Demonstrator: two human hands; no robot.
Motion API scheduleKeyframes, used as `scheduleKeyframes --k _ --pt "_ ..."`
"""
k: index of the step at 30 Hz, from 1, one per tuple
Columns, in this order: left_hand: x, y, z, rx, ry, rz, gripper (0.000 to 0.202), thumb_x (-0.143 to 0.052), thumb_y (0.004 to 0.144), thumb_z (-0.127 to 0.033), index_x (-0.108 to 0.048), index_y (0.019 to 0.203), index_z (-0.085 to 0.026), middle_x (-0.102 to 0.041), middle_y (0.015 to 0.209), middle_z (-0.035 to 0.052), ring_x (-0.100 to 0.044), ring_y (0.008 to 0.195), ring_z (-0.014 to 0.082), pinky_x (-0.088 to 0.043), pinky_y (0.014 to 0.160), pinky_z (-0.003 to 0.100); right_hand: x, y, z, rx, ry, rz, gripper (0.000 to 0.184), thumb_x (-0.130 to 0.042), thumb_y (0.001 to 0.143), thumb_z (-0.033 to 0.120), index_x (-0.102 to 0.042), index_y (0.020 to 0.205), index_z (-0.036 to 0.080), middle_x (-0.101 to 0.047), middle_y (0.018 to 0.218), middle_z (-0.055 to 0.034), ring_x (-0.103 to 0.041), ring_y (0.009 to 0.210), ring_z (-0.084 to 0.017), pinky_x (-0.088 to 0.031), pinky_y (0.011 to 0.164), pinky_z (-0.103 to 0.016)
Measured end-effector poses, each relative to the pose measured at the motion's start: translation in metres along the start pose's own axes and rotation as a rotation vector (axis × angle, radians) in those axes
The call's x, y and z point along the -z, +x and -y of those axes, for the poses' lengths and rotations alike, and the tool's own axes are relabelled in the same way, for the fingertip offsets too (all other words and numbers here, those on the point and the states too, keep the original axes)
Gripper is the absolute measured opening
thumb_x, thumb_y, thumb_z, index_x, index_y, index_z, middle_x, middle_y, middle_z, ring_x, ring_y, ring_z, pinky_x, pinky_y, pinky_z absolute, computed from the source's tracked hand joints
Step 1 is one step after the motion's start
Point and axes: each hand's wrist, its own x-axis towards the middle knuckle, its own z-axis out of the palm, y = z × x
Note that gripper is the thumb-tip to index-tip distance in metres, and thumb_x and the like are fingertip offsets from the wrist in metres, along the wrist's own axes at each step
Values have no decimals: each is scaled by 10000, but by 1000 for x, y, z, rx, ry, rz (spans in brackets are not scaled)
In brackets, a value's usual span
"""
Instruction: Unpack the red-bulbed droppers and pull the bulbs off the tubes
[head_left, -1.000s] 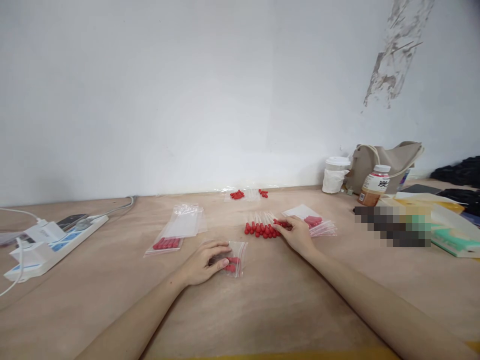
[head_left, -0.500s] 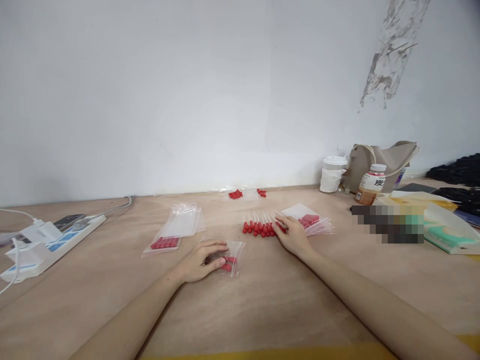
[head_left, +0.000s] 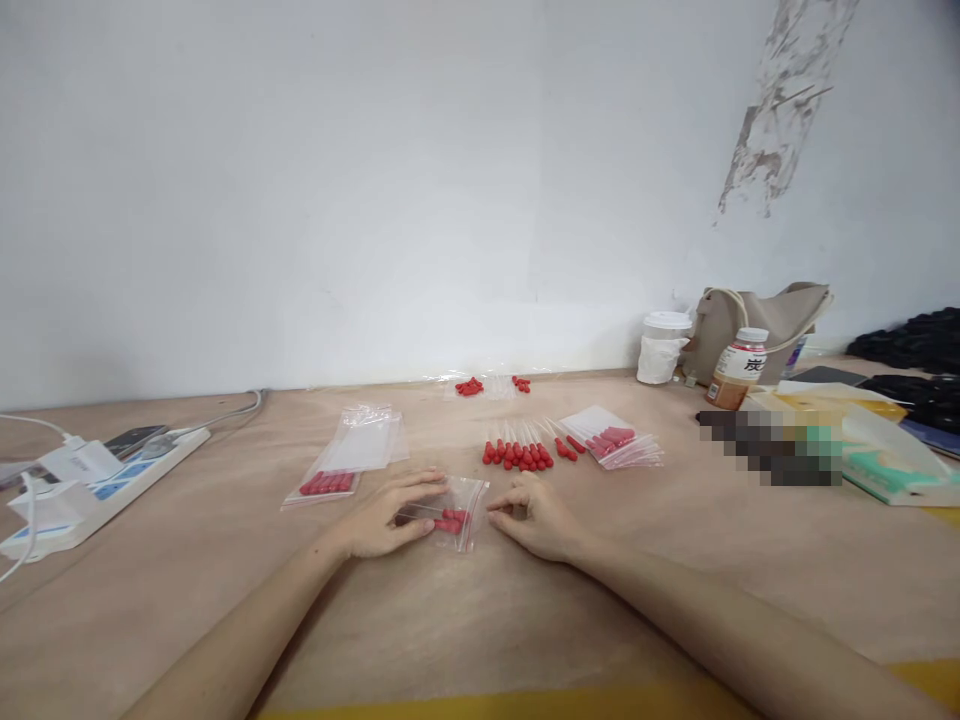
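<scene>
A clear zip bag (head_left: 475, 495) with a red line along its edge lies flat in front of me, with a few red-headed sticks (head_left: 454, 525) in it. My left hand (head_left: 386, 512) rests over the bag's left end, holding it down, thumb beside the red heads. At the bag's right edge is my right hand (head_left: 536, 515), thumb and forefinger tips together and other fingers curled. Anything between those tips is too small to make out. Behind the hands lies a row of red-headed sticks with thin clear stems (head_left: 517, 455). A few more sticks (head_left: 566, 450) lie apart at its right end.
Stacked bags with red-headed sticks (head_left: 615, 440) lie at right; more bags (head_left: 328, 484) lie at left. Red pieces in clear plastic (head_left: 470, 386) are by the wall. A power strip (head_left: 150, 480) stands left; a cup (head_left: 663, 350), bottle (head_left: 739, 370) and handbag (head_left: 724, 325) stand back right.
My right hand has moved from the row's right end, leftward and nearer to me, to the bag's edge. My left hand has shifted slightly left, uncovering more of the red heads.
</scene>
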Motion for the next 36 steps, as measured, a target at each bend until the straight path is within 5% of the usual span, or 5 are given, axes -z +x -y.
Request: scheduleKeyframes --k 7,13,27,31,36 --pt "-22 7 0 -15 -73 -91 408 -481 821 -331 -471 1220 -247 -489 1260 44 -393 1194 203 -319 1007 386 -14 17 9 82 132 76 185 -643 694 294 -670 859 216 -604 855 -23 -528 786 -132 -394 719 -242" --pt "-24 7 -4 -3 -85 -149 413 -487 817 -314 -464 1222 -237 -503 1241 51 -426 1166 208 -341 995 381 -28 18 5 -77 116 108 125 -676 624 260 -631 715 186 -577 644 26 -504 607 -98 -356 546 -193" --pt "-10 4 1 33 -81 -20 477 -461 826 -404 -399 1276 -258 -411 1329 45 -356 1222 225 -282 1027 404 -25 12 4 -59 359 -34 134 -609 695 208 -652 821 214 -618 808 -8 -571 668 -104 -475 602 -207" --pt "-5 1 4 73 -32 73 524 -423 835 -455 -321 1320 -285 -309 1393 41 -288 1264 242 -251 1034 421 4 15 -2 -35 465 44 171 -629 684 257 -658 827 167 -649 778 -32 -598 677 -125 -490 613 -240" --pt "5 -6 5 266 115 188 578 -378 806 -562 -328 1318 -299 -264 1410 70 -276 1265 294 -272 1003 451 87 14 -26 -167 477 2 252 -649 665 351 -645 822 153 -668 753 -44 -618 681 -145 -501 631 -272"
